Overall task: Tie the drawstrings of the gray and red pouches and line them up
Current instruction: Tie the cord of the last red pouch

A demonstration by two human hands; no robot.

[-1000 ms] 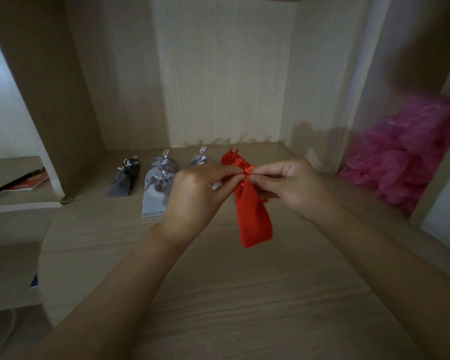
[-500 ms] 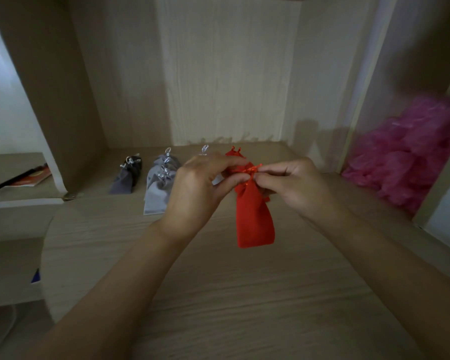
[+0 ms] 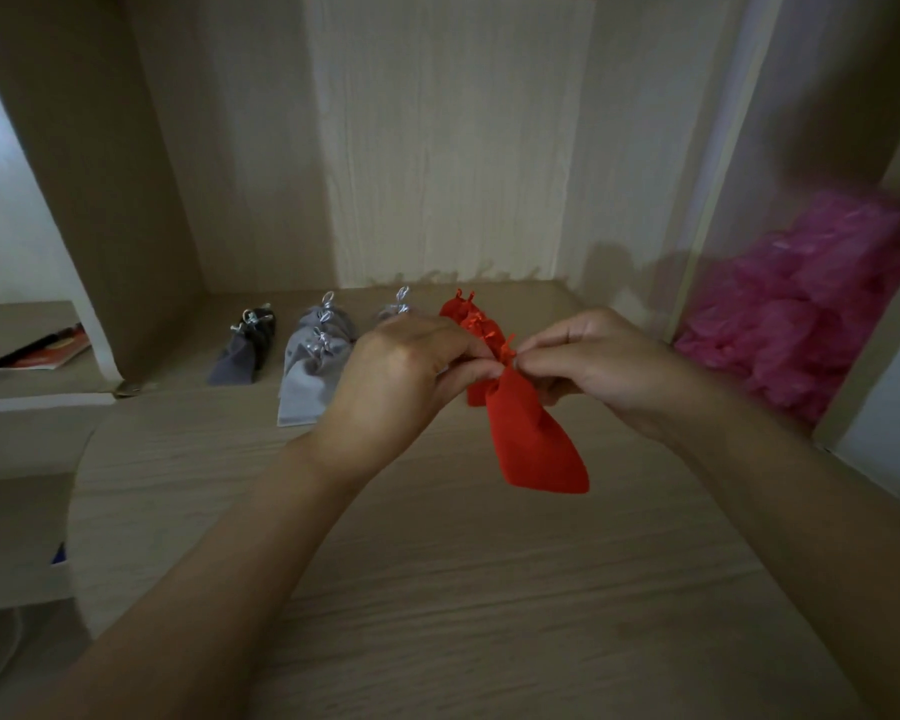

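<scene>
Held over the shelf [image 3: 437, 589] by its neck: red pouch [image 3: 536, 449], body slanting toward the camera. Pinched at the drawstring [image 3: 507, 349] from both sides, by left hand [image 3: 401, 376] and right hand [image 3: 598, 371], fingertips curled tight. Behind, in a row: gray pouches [image 3: 307, 376], tied; further red ones [image 3: 466, 317] just past the left knuckles. Far right, pink heap [image 3: 801, 314].
</scene>
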